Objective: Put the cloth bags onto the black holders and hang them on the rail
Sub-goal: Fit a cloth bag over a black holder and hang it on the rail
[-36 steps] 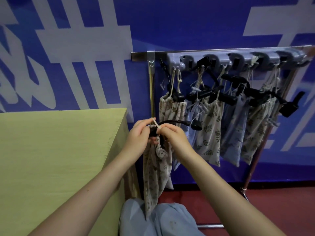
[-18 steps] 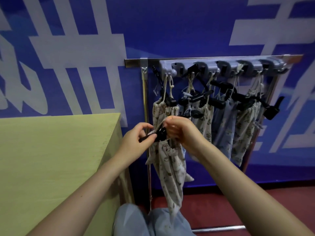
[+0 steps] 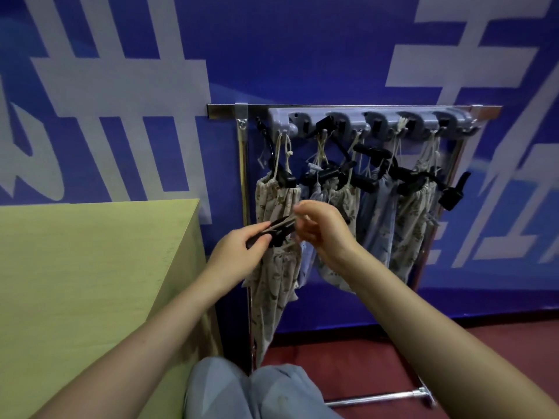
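Observation:
My left hand [image 3: 239, 252] grips a black holder [image 3: 279, 232] in front of the rack. A cream leaf-print cloth bag [image 3: 273, 291] hangs down from it. My right hand [image 3: 325, 231] pinches the bag's cream drawstring at the holder's right end. Behind them, several cloth bags [image 3: 405, 225] in cream print and pale blue hang on black holders [image 3: 366, 179] from the grey hook strip [image 3: 363, 122] on the metal rail [image 3: 227, 111].
A yellow-green table [image 3: 90, 267] stands at the left, its corner close to the rack's left post [image 3: 243, 176]. A blue wall with white lettering is behind. My knees in grey trousers [image 3: 242, 391] are below, over a red floor and the rack's base bar [image 3: 378, 397].
The view has shifted down and left, so the rack sits further right. Both hands have turned the holder; the right hand now pulls the drawstring at its right end.

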Motion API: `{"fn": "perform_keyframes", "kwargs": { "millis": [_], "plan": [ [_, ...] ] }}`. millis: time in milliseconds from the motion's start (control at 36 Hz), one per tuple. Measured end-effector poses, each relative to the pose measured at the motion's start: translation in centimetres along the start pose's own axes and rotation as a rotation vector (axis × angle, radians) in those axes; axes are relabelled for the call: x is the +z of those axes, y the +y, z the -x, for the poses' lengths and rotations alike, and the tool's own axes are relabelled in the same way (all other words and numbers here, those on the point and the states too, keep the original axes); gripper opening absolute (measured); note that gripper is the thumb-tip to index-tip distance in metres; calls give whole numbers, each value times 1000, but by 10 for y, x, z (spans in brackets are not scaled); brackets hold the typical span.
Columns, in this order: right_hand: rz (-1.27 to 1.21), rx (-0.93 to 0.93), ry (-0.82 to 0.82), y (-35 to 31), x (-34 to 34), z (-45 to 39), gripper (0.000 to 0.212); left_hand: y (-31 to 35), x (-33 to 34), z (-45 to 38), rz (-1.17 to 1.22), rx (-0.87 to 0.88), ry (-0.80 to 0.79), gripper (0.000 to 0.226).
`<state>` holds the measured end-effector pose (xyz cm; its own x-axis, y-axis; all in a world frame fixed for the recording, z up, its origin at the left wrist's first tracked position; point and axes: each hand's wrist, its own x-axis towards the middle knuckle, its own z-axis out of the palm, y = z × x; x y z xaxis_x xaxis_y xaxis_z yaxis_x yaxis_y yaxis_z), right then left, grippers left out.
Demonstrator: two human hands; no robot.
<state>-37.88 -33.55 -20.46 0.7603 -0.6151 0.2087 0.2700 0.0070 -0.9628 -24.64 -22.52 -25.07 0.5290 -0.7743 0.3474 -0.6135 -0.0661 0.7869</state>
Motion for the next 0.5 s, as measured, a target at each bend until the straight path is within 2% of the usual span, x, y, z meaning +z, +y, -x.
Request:
{"fn": "perform_keyframes", "kwargs": {
  "millis": [83,139,222,306,389,472,500],
  "plan": [
    [-82,81,27,-3,-2,-2,34,6,5,7,-79,25,2,37],
    [60,20,-63,-10,-7,0,29,7,7,11,-89,28,6,36],
    [292,-63,-160,-25,-20,8,26,23,18,16,83,-52,-55,25],
    [303,-90,-109,-45,-42,13,28,54,43,14,245,-133,-149,12],
    [205,-105,-1,-68,-70,17,23,86,66,10,432,-140,-184,16],
    [92,-119,38,-90,-100,27,19,117,83,-3,491,-90,-232,42],
    [44,-126,30,-99,-110,32,17,130,88,-9,491,-70,-254,45]
  ]
}}
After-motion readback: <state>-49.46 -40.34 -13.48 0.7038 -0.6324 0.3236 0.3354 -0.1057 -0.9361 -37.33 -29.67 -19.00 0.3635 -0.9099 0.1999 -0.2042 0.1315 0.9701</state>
